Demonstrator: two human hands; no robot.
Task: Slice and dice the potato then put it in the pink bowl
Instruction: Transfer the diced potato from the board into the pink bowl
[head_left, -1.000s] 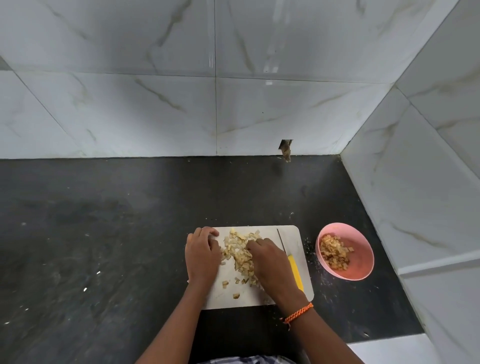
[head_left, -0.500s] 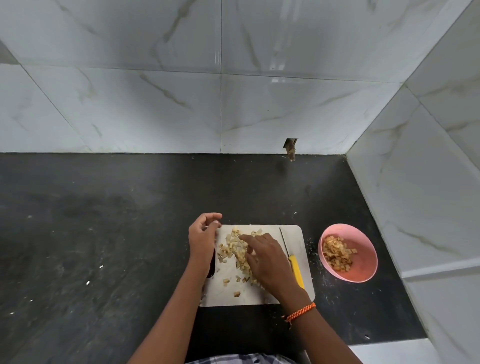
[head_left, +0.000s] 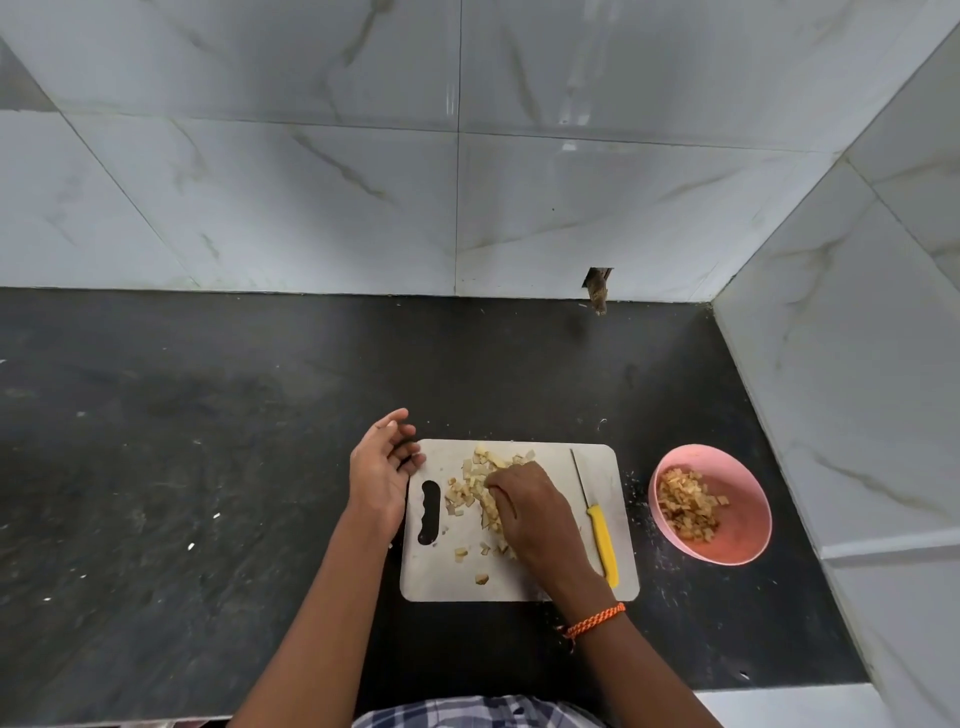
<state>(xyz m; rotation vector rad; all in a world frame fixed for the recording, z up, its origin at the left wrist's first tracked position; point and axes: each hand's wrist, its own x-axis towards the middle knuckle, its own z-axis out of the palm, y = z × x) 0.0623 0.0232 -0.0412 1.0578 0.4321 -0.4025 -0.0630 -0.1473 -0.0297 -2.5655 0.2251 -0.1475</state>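
Pink bowl (head_left: 737, 540) holds diced potato; more dice (head_left: 475, 486) lie on the cutting board (head_left: 550, 577), where right hand (head_left: 530, 512) curls its fingers over them. Left hand (head_left: 379, 467) hovers, fingers apart.

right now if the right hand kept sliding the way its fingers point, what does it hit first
The right hand points left across the cutting board, so it would likely meet the diced potato pile first; its fingertips seem to touch it already.

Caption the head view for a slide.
Right hand gathers diced potato on cutting board; pink bowl waits alongside.
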